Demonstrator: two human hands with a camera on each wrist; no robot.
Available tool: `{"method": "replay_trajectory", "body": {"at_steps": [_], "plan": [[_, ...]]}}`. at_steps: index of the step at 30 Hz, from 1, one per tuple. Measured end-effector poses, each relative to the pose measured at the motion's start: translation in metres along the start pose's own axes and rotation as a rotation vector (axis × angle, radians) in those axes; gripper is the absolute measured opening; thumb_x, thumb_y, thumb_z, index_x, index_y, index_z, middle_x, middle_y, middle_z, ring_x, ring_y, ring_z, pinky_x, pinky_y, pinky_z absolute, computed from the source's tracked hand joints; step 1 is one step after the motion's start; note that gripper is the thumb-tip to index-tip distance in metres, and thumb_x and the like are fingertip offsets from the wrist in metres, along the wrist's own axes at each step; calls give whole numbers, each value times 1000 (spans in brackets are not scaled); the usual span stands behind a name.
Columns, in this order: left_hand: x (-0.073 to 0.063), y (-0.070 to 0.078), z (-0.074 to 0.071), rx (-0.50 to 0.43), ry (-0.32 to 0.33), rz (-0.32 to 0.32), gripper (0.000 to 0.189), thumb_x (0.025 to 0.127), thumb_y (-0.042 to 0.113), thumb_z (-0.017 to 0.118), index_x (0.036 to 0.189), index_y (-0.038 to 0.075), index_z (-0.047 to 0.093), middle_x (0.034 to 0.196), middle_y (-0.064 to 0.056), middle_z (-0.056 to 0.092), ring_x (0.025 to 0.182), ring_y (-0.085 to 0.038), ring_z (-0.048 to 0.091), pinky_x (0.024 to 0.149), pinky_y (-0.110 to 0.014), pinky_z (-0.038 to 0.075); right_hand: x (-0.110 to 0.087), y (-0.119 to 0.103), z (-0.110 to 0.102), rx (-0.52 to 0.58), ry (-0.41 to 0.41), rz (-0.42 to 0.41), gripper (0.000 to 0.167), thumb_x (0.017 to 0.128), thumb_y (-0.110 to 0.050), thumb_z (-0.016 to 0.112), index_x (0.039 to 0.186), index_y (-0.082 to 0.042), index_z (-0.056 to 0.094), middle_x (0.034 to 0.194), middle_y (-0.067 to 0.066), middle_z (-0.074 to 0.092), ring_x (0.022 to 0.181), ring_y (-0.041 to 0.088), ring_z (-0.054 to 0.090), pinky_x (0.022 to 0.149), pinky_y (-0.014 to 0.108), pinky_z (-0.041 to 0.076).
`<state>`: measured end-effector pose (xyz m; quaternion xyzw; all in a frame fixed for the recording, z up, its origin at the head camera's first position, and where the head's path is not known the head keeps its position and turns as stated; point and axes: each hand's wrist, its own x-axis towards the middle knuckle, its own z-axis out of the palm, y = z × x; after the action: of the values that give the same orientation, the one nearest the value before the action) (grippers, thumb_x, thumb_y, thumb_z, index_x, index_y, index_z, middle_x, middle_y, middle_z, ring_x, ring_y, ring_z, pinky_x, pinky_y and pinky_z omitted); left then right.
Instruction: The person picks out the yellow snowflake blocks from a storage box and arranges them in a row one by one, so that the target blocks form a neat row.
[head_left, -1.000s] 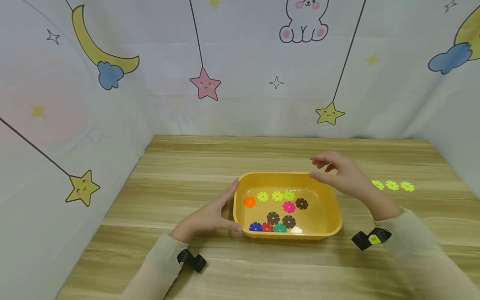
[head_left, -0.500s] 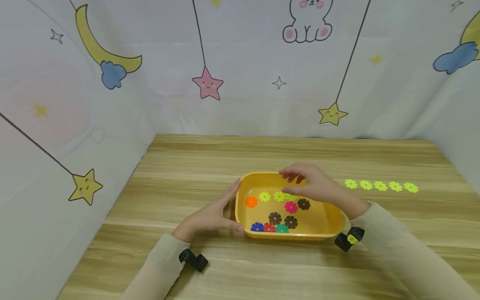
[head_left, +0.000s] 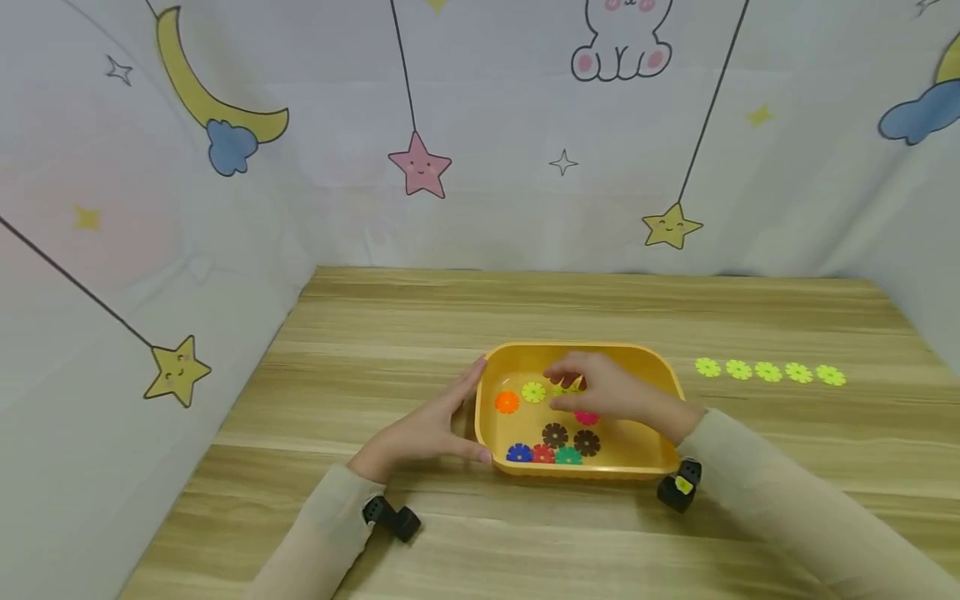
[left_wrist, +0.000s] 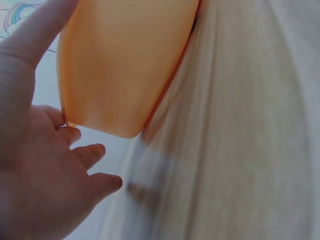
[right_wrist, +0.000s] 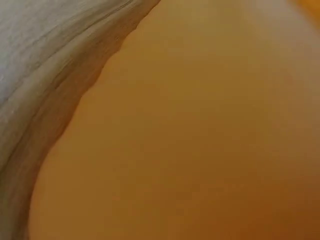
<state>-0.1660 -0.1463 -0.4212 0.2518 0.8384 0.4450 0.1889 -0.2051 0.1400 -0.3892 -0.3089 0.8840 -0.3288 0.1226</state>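
Note:
A yellow plastic tray point(head_left: 577, 471) holds several notched flower-shaped discs. A yellow-green disc point(head_left: 533, 392) and an orange disc point(head_left: 507, 402) lie toward its far left. Partly covered by my right hand point(head_left: 611, 389) is a pink disc point(head_left: 585, 418). That hand reaches down inside the tray, fingers loosely bent and thumb apart, above more yellow-green discs; nothing shows between them. My left hand point(head_left: 427, 433) rests along the tray's left end, its fingers extended and thumb at the near corner. In the left wrist view, the fingers are spread beside the tray's wall point(left_wrist: 125, 65).
On the wooden table point(head_left: 600, 533), several yellow-green discs point(head_left: 768, 372) form a row right of the tray. Brown point(head_left: 555, 434), blue point(head_left: 519, 452), red point(head_left: 543, 454) and green point(head_left: 568, 455) discs lie near the tray's front. A printed cloth point(head_left: 510, 225) hangs behind.
My right hand has moved left from beyond the tray's right rim and down into the tray, uncovering more of the yellow-green row. The left hand stays at the tray's left end.

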Motion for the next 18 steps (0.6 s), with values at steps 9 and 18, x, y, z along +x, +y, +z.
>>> {"method": "replay_trajectory", "body": {"at_steps": [9,18], "plan": [[0,1,1,-10,4,-2,124,69,43,86,156,29,-2,163,6,-5,148,-18,-2,119,-48,6,-4,9,-3,-25,39,48,38,84,-15,74,116,5,65,111,16,66,95,26,60,84,41,54],[0,1,2,-20,4,-9,124,69,40,86,155,29,-2,163,6,-5,149,-18,-2,119,-48,6,-14,26,-6,-85,32,126,38,85,-15,73,116,5,64,106,12,66,92,23,60,85,40,53]]}}
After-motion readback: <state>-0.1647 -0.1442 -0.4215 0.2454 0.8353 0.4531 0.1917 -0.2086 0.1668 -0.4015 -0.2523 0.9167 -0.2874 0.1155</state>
